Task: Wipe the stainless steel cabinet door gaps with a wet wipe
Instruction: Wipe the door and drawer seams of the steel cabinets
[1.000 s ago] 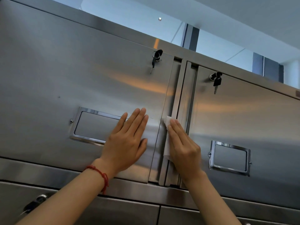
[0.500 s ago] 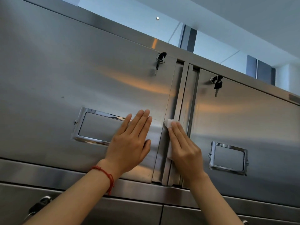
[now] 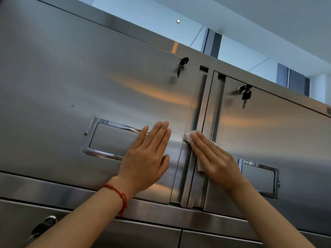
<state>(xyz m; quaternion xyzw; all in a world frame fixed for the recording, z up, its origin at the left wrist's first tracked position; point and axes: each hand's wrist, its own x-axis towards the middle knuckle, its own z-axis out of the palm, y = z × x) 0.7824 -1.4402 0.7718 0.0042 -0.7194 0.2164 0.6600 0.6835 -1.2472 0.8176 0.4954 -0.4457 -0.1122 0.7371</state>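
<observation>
Both hands flat; wet wipe [image 3: 189, 136] under right.

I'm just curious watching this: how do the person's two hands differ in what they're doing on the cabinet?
The right hand presses a white wet wipe against the gap between the doors; the left hand lies bare on the left door, holding nothing. The left wrist wears a red string bracelet; the right wrist is bare. The left hand partly covers a label frame; the right does not. Both lie flat with straight fingers.

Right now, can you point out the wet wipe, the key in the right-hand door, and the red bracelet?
wet wipe [image 3: 188, 136], head view, white corner above the fingertips.
right door key [image 3: 246, 95], head view, black key head.
red bracelet [image 3: 120, 194], head view, cord across the left wrist.
</observation>
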